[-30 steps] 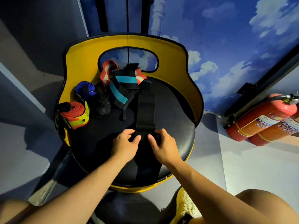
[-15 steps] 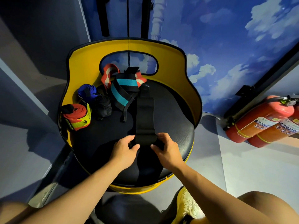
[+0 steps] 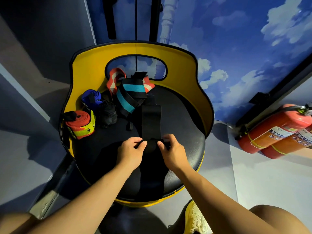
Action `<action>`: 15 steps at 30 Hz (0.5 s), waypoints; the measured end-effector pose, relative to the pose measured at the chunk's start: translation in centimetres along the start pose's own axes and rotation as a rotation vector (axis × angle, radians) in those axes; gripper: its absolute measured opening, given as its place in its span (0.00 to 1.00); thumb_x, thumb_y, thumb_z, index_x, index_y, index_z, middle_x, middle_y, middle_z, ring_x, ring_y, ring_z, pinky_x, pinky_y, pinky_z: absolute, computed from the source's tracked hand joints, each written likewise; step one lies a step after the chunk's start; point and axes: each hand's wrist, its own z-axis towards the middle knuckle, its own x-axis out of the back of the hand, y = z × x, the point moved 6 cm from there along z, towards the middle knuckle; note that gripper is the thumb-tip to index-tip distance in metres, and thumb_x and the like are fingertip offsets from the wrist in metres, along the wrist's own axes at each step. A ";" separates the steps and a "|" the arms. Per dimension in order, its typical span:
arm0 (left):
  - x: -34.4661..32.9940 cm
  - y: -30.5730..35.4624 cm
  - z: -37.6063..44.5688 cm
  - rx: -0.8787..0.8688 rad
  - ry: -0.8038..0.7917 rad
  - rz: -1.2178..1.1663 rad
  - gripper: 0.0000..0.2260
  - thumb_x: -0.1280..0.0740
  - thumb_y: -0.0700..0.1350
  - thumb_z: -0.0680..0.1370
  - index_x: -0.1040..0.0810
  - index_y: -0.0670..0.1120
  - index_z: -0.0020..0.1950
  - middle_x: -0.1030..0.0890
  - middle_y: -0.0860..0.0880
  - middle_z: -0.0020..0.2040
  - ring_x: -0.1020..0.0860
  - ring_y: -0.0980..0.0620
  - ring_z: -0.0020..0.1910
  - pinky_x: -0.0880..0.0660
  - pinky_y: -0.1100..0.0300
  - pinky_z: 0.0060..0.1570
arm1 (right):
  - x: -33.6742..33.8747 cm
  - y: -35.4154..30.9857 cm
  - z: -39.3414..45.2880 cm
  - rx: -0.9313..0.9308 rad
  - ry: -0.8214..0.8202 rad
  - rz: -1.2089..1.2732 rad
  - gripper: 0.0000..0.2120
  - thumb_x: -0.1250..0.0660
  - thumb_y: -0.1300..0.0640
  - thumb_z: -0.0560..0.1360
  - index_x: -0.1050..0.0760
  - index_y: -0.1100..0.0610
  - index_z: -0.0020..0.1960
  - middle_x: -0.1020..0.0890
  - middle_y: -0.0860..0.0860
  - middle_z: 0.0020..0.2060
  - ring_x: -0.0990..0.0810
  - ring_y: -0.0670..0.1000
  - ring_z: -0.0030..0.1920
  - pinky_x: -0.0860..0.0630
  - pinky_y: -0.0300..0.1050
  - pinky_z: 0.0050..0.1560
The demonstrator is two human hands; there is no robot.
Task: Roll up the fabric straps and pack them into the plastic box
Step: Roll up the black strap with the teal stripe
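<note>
A black fabric strap (image 3: 150, 121) lies flat along the middle of a black round seat (image 3: 185, 132), its near end wound into a small roll. My left hand (image 3: 130, 152) and my right hand (image 3: 170, 152) pinch that roll from either side. A black strap with a teal stripe (image 3: 129, 95) and a red-and-white strap (image 3: 114, 79) lie loose at the back. At the left sit a rolled red strap with a yellow band (image 3: 80, 123), a rolled blue strap (image 3: 91, 98) and a rolled black strap (image 3: 108, 114). No plastic box is in view.
The seat has a curved yellow backrest (image 3: 87, 70) with an oval cut-out. Two red fire extinguishers (image 3: 276, 132) lie on the floor at the right. My yellow shoe (image 3: 194, 218) and knee show at the bottom. A cloud-painted wall stands behind.
The roll at the strap's near end has grown and moved further up the seat, leaving a shorter flat length. Both hands have followed it away from me.
</note>
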 end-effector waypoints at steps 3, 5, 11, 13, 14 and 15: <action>-0.1 -0.5 0.1 0.007 -0.017 -0.027 0.15 0.28 0.56 0.76 0.16 0.52 0.59 0.17 0.56 0.54 0.18 0.52 0.54 0.19 0.50 0.55 | -0.1 0.2 0.1 0.002 0.013 0.035 0.11 0.33 0.48 0.80 0.23 0.54 0.58 0.15 0.52 0.52 0.17 0.54 0.54 0.25 0.42 0.50; -0.4 -0.9 -0.4 0.005 -0.087 0.032 0.17 0.29 0.57 0.76 0.18 0.52 0.63 0.17 0.56 0.56 0.18 0.54 0.55 0.19 0.51 0.57 | -0.2 0.2 -0.2 0.009 -0.006 0.024 0.14 0.34 0.49 0.81 0.24 0.55 0.63 0.15 0.53 0.55 0.18 0.54 0.57 0.27 0.39 0.51; -0.9 -1.2 -1.4 -0.018 -0.123 0.101 0.18 0.28 0.46 0.77 0.21 0.52 0.67 0.17 0.54 0.59 0.21 0.54 0.58 0.25 0.60 0.56 | -1.0 0.5 -1.9 -0.013 -0.145 0.013 0.27 0.33 0.62 0.78 0.36 0.54 0.74 0.19 0.54 0.63 0.22 0.56 0.63 0.31 0.33 0.53; -1.0 -1.3 -1.9 -0.021 -0.124 0.113 0.17 0.29 0.47 0.78 0.21 0.51 0.67 0.17 0.54 0.59 0.21 0.53 0.58 0.24 0.59 0.57 | -0.7 0.6 -2.2 -0.003 -0.138 -0.012 0.27 0.32 0.61 0.78 0.35 0.53 0.75 0.20 0.54 0.64 0.22 0.56 0.64 0.30 0.35 0.55; -1.0 -1.4 -2.2 -0.020 -0.129 0.128 0.17 0.30 0.48 0.79 0.21 0.50 0.68 0.18 0.53 0.60 0.20 0.53 0.58 0.23 0.56 0.59 | -0.7 0.6 -2.5 -0.002 -0.145 -0.024 0.28 0.32 0.60 0.78 0.35 0.53 0.75 0.20 0.53 0.64 0.22 0.56 0.65 0.29 0.36 0.57; -0.9 -1.5 -2.4 -0.019 -0.130 0.153 0.18 0.30 0.50 0.79 0.23 0.50 0.69 0.19 0.51 0.62 0.21 0.51 0.59 0.23 0.53 0.61 | -0.6 0.6 -2.8 -0.001 -0.153 -0.037 0.28 0.32 0.59 0.78 0.35 0.53 0.76 0.20 0.53 0.65 0.23 0.56 0.66 0.29 0.37 0.59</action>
